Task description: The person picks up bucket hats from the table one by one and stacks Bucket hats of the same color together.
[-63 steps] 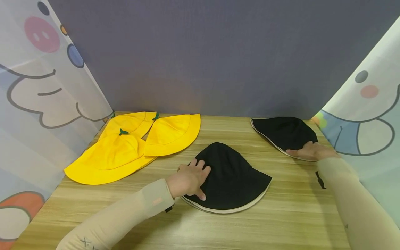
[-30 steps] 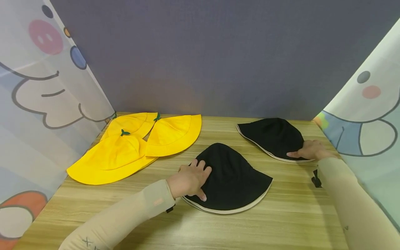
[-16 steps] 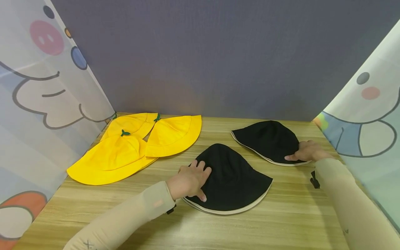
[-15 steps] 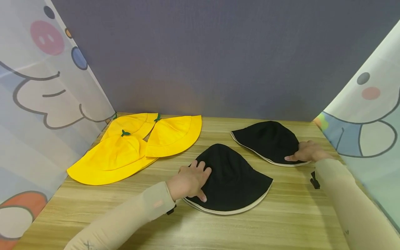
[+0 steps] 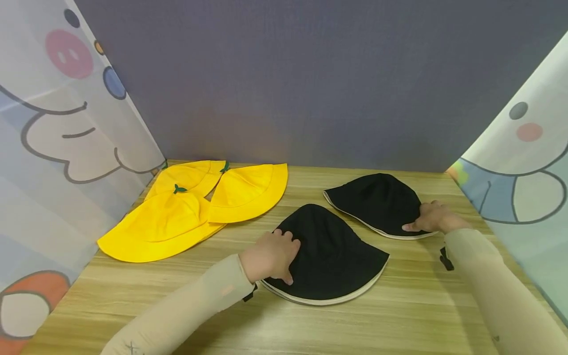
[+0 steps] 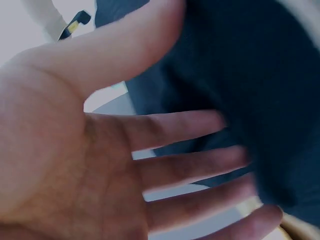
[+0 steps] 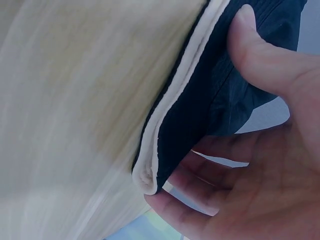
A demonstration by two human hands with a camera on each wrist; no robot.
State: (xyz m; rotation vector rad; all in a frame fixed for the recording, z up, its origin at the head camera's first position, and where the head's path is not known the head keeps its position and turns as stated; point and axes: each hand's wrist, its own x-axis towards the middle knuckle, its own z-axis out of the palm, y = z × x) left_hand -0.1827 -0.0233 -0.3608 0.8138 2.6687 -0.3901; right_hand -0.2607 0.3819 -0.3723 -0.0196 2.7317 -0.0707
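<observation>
In the head view, two black bucket hats with cream-edged brims lie folded flat on the wooden table. My left hand (image 5: 271, 255) rests on the left side of the nearer black hat (image 5: 330, 261). The left wrist view shows its fingers (image 6: 175, 167) stretched out, tips against the dark cloth. Farther back on the right, my right hand (image 5: 432, 217) holds the right end of the other black hat (image 5: 377, 202). Its thumb (image 7: 250, 42) lies on the cloth while the other fingers bend behind the brim's end, in the right wrist view.
Three yellow bucket hats (image 5: 155, 222) with green sprout tips lie overlapping at the back left of the table (image 5: 399, 315). A grey panel (image 5: 284, 88) stands along the back. Cartoon-printed curtains (image 5: 528, 162) close off both sides.
My right hand has moved the far black hat leftward and slightly nearer, toward the front black hat. My left hand stays on the near hat, its fingers slightly more bent. The yellow hats are unmoved.
</observation>
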